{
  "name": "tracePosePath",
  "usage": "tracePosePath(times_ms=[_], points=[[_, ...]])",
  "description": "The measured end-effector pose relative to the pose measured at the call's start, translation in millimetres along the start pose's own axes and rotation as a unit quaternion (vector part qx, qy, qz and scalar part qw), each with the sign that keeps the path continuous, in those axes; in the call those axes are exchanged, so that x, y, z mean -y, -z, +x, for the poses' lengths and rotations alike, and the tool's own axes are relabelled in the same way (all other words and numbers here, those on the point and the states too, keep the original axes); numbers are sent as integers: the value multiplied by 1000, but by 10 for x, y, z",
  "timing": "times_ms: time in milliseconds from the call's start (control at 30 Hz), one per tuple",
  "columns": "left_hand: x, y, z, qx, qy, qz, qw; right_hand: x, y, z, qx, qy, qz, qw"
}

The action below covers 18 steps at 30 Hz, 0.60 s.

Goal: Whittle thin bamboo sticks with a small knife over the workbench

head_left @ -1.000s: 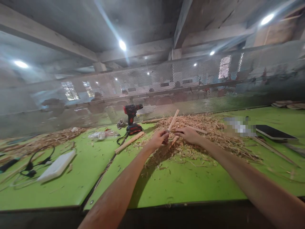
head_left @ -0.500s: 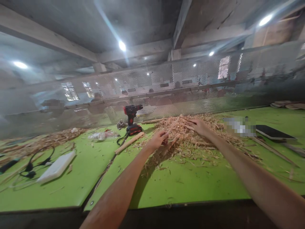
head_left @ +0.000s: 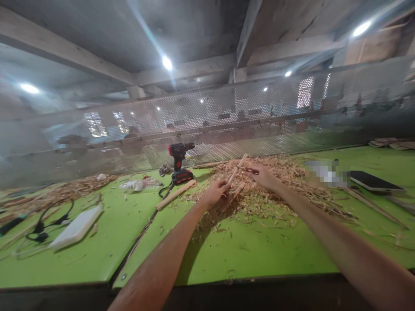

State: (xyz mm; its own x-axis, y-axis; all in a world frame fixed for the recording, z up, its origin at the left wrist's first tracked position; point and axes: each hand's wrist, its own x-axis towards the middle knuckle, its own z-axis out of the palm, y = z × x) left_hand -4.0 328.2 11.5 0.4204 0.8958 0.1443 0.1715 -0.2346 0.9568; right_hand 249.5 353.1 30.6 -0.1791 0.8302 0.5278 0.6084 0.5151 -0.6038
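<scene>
My left hand [head_left: 216, 192] is closed round the lower end of a slim pale wooden stick [head_left: 239, 167], which slants up and away to the right. Close to the stick's upper half is my right hand [head_left: 262, 176], its fingers pinched on something thin and dark that meets the stick; I cannot make out what it is. Under both hands lies a heap of wood shavings [head_left: 259, 203]. Another piece of wood [head_left: 236, 193] rests in the heap just right of my left hand.
A red and black cordless drill [head_left: 179, 162] stands upright beyond a flat wooden strip [head_left: 177, 194]. Leftward are a plastic bottle [head_left: 141, 185], a white block [head_left: 78, 226] and black cables [head_left: 42, 226]. A dark tablet-like device [head_left: 376, 181] lies right. A perforated screen [head_left: 214, 125] borders the green table.
My right hand has moved left and slightly down along the stick, with the thin thing in its fingers. My left hand keeps its hold and has hardly moved.
</scene>
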Motion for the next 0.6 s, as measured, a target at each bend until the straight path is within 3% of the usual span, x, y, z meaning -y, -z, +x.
tracePosePath(times_ms=[267,433,600], points=[[8,-14,2,15,-43,68,997,296,-64,-74,24,-123,248,961],[-74,-105,-49,30,-51,35,998,379,-185,-114,88,-126,284,946],[-95,-158,-75,42,-50,17,998,421,-302,-144,88,-130,296,942]])
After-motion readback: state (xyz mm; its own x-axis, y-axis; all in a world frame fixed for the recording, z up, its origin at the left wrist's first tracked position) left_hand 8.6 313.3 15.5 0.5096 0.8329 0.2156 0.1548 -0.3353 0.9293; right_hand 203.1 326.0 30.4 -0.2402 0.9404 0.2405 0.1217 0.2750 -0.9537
